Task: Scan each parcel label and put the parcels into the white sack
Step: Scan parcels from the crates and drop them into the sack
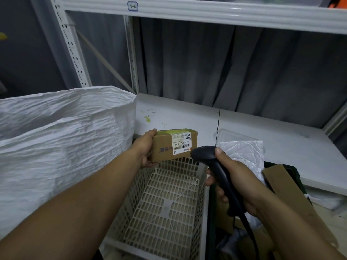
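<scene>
Head view: left hand (145, 147) grips parcel (169, 146)

The white shelf (272, 128), made of 2 boards meeting at a dark seam, carries green smears (147, 118) near its left end and a white plastic parcel (244, 151) at its front edge.
</scene>
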